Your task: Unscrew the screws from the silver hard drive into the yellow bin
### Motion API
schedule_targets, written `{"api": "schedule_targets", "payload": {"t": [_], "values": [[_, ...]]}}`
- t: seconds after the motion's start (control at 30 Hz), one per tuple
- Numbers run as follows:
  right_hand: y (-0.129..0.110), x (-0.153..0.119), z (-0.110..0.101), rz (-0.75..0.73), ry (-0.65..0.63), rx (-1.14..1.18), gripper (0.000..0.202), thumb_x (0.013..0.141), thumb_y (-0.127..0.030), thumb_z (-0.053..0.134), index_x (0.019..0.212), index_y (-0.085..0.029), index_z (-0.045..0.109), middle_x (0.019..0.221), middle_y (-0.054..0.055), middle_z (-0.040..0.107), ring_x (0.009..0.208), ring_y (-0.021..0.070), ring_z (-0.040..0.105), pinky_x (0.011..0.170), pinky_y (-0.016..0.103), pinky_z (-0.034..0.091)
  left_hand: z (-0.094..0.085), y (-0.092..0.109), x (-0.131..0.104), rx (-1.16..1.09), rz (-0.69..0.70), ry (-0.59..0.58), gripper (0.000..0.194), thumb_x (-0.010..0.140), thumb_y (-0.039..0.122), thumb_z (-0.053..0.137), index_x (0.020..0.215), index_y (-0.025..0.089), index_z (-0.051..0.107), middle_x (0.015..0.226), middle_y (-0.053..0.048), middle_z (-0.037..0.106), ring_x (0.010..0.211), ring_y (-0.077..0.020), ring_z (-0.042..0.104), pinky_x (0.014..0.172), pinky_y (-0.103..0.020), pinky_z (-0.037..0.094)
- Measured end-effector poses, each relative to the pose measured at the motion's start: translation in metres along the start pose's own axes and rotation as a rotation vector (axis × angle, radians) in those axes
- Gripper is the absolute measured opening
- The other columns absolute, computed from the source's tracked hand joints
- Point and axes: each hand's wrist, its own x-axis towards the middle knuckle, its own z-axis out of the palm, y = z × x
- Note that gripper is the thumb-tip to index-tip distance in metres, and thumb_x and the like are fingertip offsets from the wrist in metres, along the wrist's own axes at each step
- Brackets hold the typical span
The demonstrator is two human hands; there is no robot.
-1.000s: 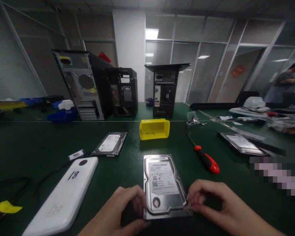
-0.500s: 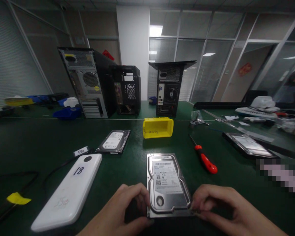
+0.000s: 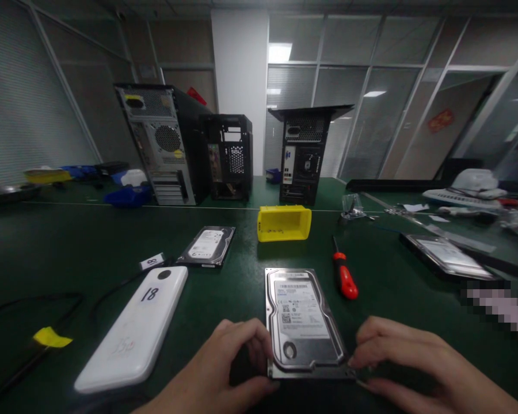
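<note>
A silver hard drive with a white label lies face up on the green table in front of me. My left hand grips its near left corner between thumb and fingers. At the near right corner, my right hand has its thumb and fingers apart, the fingertips close to the drive's edge. A red and black screwdriver lies to the right of the drive, its shaft pointing away. Beyond the drive a yellow bin rests on its side with small bits inside.
A second hard drive and a white power bank with a cable lie at left. Another drive is at right. Computer cases stand at the back, with a blue bin beside them.
My right thumb and fingers have spread apart. The screwdriver has turned and its handle now lies nearer the drive. The whole view has shifted slightly, moving the scene rightward.
</note>
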Motion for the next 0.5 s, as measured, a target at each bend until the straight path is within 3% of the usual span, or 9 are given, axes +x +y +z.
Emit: {"api": "schedule_targets", "payload": {"t": [0.23,0.5], "values": [[0.0043,-0.0045,0.0029,-0.068,-0.072,-0.105,0.02,0.092,-0.031,0.049,0.101,-0.029,0.066,0.1,0.001,0.066,0.091,0.0123,0.065,0.08,0.019,0.052,-0.0031,0.005,0.0007,-0.015,0.001,-0.022,0.015,0.078,0.021,0.066,0.092,0.021,0.062,0.09,0.002,0.061,0.092,-0.0183,0.053,0.083,-0.028,0.039],[-0.0011,-0.0034,0.0013,-0.051,-0.055,-0.155,0.022,0.093,-0.032,0.046,0.104,-0.032,0.064,0.102,-0.001,0.066,0.093,0.0121,0.065,0.081,0.018,0.052,-0.0006,-0.0019,0.0021,-0.001,-0.01,-0.033,0.017,0.078,0.022,0.065,0.094,0.021,0.061,0.094,0.001,0.06,0.093,-0.0184,0.053,0.083,-0.03,0.04]]}}
